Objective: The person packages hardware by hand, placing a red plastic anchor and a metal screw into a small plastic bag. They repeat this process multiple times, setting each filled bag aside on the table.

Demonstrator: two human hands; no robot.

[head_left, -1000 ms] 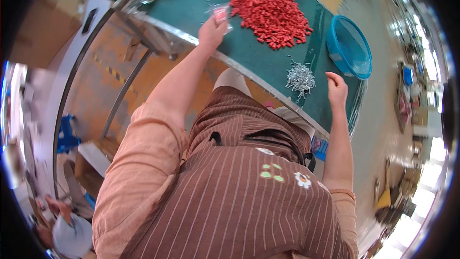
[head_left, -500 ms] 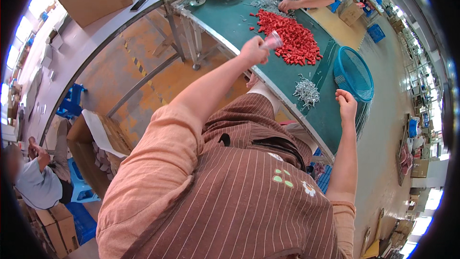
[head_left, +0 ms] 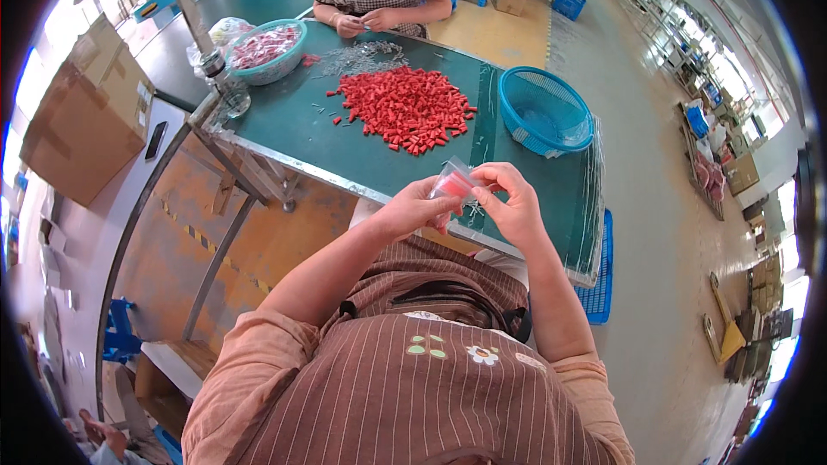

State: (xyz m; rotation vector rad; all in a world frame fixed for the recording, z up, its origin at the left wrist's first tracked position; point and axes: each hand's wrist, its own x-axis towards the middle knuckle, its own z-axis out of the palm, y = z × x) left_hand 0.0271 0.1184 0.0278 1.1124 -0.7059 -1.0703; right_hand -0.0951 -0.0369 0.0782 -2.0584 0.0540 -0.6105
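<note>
In front of my apron, my left hand [head_left: 415,209] is closed round a small clear plastic bag [head_left: 453,177] with red pieces inside. My right hand [head_left: 514,207] meets it from the other side, thumb and forefinger pinched at the bag's edge. Whether a small part is also between those fingers is hidden. Beyond the bag, a heap of small red plastic plugs [head_left: 405,108] lies on the green tabletop [head_left: 301,133]. A little pile of thin grey metal pieces [head_left: 475,210] shows partly behind my hands.
A blue mesh basket [head_left: 527,131] stands at the table's right. At the far left are a teal basin [head_left: 295,50] of bagged red pieces and a glass jar [head_left: 234,99]. Across the table, a co-worker's hands [head_left: 363,24] work above more grey pieces [head_left: 370,58].
My left hand has brought the bag from over the table toward my body. The right hand has moved left from near the basket and now touches the bag. My view has shifted right.
</note>
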